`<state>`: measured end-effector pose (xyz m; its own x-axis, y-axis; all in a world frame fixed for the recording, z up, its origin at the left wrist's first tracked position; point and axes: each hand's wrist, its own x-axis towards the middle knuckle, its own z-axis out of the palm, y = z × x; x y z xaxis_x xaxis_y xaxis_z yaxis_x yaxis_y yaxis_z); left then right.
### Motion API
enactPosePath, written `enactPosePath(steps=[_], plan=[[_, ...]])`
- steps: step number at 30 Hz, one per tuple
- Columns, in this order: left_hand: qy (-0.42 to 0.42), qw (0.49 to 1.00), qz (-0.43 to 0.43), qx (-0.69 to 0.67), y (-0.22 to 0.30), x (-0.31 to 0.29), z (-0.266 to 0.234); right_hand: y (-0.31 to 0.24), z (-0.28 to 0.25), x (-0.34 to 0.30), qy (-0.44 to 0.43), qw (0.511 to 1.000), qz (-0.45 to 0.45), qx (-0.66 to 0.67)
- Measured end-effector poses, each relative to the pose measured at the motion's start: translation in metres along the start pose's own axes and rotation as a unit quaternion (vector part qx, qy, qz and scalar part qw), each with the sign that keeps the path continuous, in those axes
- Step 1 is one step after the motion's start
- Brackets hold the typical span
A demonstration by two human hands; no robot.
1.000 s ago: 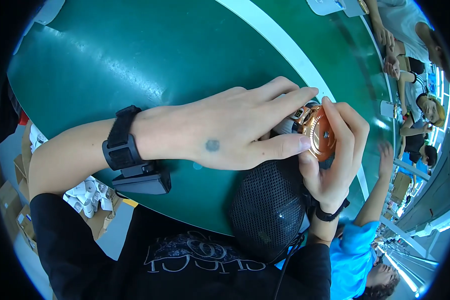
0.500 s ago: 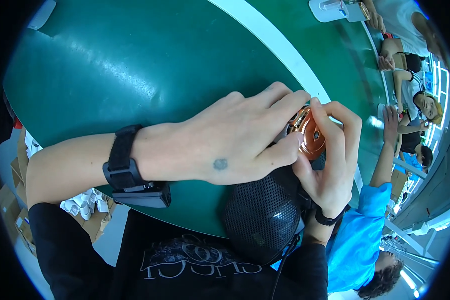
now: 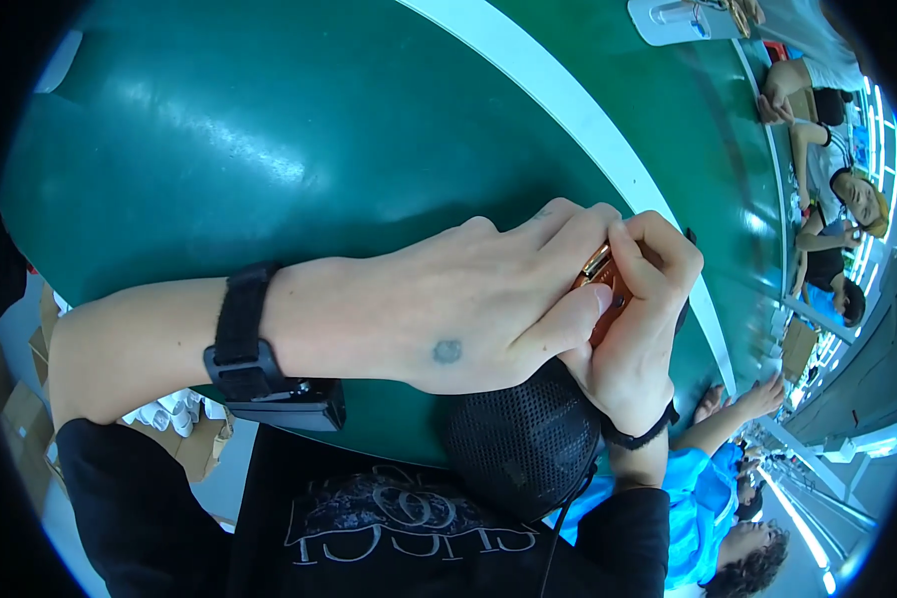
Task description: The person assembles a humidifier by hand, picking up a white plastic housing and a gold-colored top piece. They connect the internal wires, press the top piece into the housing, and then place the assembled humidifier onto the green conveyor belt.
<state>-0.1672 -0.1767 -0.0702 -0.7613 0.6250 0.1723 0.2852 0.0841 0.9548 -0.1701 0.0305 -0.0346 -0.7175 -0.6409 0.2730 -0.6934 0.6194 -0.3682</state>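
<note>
My left hand (image 3: 458,314) reaches across from the left, its fingers curled onto a small shiny copper-coloured part (image 3: 609,325). Around the part's other side, my right hand (image 3: 640,344) has its thumb and fingers closed, so both hands grip it together. Its rounded orange-copper surface and a bright metallic edge show between the fingers; the rest is hidden, and I cannot tell its exact kind. Just below the hands is a rounded black mesh thing (image 3: 523,429). A black strap with a small device (image 3: 279,399) circles my left wrist.
The green table (image 3: 219,149) has a curved white stripe (image 3: 558,95). A white tray with a clear container (image 3: 673,22) stands at the far right. Co-workers sit along the right side, one in a blue shirt (image 3: 703,508) with an arm on the table. Cartons of white items (image 3: 174,414) lie below left.
Both hands have shifted slightly downward in view. The copper-coloured part has turned, and less of its round face shows between my fingers. The blue-shirted co-worker's arm appears lower.
</note>
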Motion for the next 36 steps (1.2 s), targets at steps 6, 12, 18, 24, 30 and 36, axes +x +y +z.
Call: enactPosePath(steps=[6, 12, 18, 24, 30, 36], plan=[[-0.129, 0.988, -0.081, -0.012, 0.017, 0.009, -0.016, 0.008, -0.016, -0.003, -0.050, 0.998, -0.033, 0.005], [-0.027, 0.995, 0.034, 0.092, -0.009, 0.026, -0.017, 0.004, -0.019, -0.010, 0.000, 0.999, 0.041, 0.035], [0.010, 0.996, 0.000, -0.085, -0.006, 0.043, 0.016, 0.016, -0.023, -0.014, 0.012, 1.000, -0.001, 0.029], [0.037, 0.981, -0.048, -0.184, 0.001, 0.050, 0.025, 0.018, -0.019, -0.016, 0.062, 0.995, -0.014, 0.071], [0.040, 0.963, -0.071, -0.257, 0.000, 0.049, 0.020, 0.018, -0.012, -0.007, 0.084, 0.995, 0.012, 0.050], [-0.017, 0.985, -0.082, -0.154, -0.002, 0.050, 0.009, 0.002, -0.007, -0.010, 0.109, 0.985, 0.064, 0.120]])
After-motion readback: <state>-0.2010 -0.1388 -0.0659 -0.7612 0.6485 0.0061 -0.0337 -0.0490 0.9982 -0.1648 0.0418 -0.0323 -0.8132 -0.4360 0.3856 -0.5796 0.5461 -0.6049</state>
